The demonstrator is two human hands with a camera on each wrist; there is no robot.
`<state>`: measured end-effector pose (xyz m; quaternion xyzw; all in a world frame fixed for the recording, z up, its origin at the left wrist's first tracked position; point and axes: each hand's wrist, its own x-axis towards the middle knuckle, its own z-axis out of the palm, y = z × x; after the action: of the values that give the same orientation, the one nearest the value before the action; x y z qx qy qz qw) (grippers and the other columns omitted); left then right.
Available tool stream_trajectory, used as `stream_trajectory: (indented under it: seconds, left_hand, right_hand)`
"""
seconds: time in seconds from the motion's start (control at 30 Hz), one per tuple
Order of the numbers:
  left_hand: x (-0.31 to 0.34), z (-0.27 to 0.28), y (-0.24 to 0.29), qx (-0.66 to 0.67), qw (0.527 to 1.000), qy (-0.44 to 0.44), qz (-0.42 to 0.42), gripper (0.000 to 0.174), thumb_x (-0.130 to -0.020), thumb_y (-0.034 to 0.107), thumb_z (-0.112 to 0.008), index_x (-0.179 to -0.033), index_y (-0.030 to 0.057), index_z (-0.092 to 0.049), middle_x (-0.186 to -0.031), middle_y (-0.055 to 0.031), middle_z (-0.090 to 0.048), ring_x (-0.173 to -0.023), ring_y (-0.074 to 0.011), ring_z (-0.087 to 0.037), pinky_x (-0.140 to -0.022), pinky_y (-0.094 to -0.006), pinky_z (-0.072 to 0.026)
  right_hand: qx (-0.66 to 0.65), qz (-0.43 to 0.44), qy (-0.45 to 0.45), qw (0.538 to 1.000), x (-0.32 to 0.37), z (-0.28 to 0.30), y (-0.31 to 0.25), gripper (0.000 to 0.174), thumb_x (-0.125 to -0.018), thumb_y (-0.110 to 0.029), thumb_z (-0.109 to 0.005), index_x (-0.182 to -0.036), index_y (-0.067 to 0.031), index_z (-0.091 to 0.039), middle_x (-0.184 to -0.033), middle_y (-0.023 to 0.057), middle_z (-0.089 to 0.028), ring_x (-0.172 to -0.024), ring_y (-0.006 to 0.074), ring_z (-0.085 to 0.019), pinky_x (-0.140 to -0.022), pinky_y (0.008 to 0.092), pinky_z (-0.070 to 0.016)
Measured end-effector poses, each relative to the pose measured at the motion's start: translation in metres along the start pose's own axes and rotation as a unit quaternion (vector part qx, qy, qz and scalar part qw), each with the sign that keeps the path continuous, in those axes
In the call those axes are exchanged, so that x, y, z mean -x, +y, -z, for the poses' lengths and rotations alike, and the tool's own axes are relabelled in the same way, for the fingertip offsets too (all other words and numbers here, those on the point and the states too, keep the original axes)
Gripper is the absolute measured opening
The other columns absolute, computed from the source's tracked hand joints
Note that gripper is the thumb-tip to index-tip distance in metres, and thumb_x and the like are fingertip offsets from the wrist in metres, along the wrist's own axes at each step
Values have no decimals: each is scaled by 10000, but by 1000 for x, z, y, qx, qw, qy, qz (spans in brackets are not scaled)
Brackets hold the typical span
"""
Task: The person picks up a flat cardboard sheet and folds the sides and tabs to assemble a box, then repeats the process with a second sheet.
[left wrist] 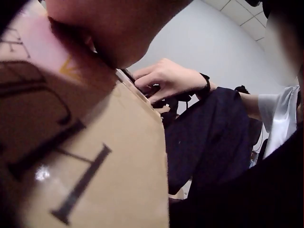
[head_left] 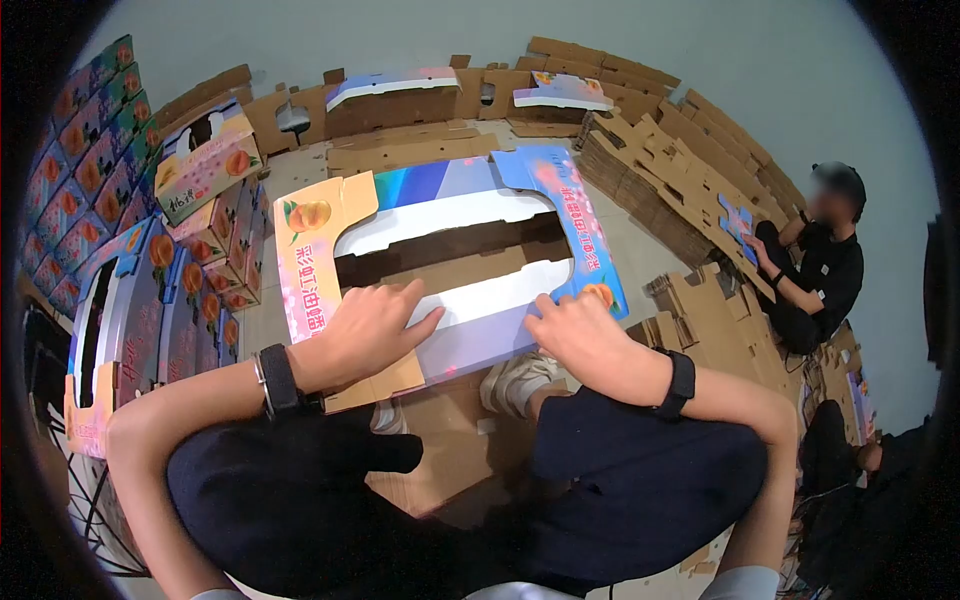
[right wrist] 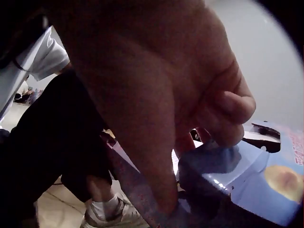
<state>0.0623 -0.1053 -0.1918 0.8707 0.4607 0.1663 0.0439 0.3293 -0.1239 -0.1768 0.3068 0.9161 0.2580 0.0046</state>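
Observation:
A colourful cardboard box (head_left: 470, 345), with orange and blue ends, peach pictures and a large cut-out opening in its top, stands before the person's knees. At its near left part, the left hand (head_left: 365, 330) rests on the top, thumb stretched over the near panel and fingers at the opening's edge. The right hand (head_left: 590, 345) holds the near right edge with bent fingers. In the right wrist view, that hand (right wrist: 166, 95) has its thumb down against the box side (right wrist: 137, 190) and fingers curled over the blue top (right wrist: 213, 166). The left wrist view shows the orange end (left wrist: 128, 156) close up.
Finished boxes (head_left: 210, 165) and a tall stack (head_left: 100, 150) stand at the left. Flat cardboard piles (head_left: 640, 190) lie at the right, near a seated person (head_left: 825, 260) in black. More cardboard (head_left: 400, 150) lies behind the box, and a sheet (head_left: 450, 440) lies between the shoes.

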Motion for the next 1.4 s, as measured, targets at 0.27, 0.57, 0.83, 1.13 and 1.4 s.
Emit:
stream_trajectory:
  seconds: [0.27,0.57,0.83,1.13,1.4]
  left_hand:
    - [-1,-3,3,-11,1000,5,9,397,-898,362,-514,-759,-10,-533,-621,-224,-591,-589,-390,-592,-535,-469,-474]
    - [2,-8,-4,-18,999,-25,-34,398,-901,368,-507,-783,-11,-544,-600,-213,-591,-579,-382,-600,-543,-458,-484]
    - [4,-8,-8,-29,999,-14,-26,383,-904,361,-504,-795,-4,-542,-612,-220,-592,-593,-378,-604,-552,-453,-485]
    - [2,-1,-5,13,999,11,46,394,-875,344,-572,-722,-13,-504,-627,-222,-570,-625,-399,-581,-556,-456,-460]
    - [-14,1,-1,168,963,150,150,423,-842,356,-627,-766,-55,-562,-630,-245,-548,-642,-416,-565,-566,-437,-432]
  right_hand:
    - [42,1,28,999,10,-24,0,87,-755,-163,-546,-742,-126,-624,-745,54,-586,-713,178,-565,-609,334,-383]
    - [39,67,-29,997,5,-25,-13,108,-757,-186,-550,-688,-147,-623,-641,25,-584,-651,166,-563,-597,347,-355]
    - [-29,51,-36,998,2,-1,-4,210,-737,-244,-642,-743,-35,-644,-816,86,-599,-775,219,-614,-695,371,-489]
    - [38,0,30,999,-4,0,-1,236,-721,-254,-643,-766,-23,-642,-901,95,-547,-793,212,-554,-680,340,-453]
    - [115,31,97,988,-33,26,-12,329,-738,-185,-531,-1016,-17,-583,-968,68,-498,-973,180,-467,-834,307,-373]
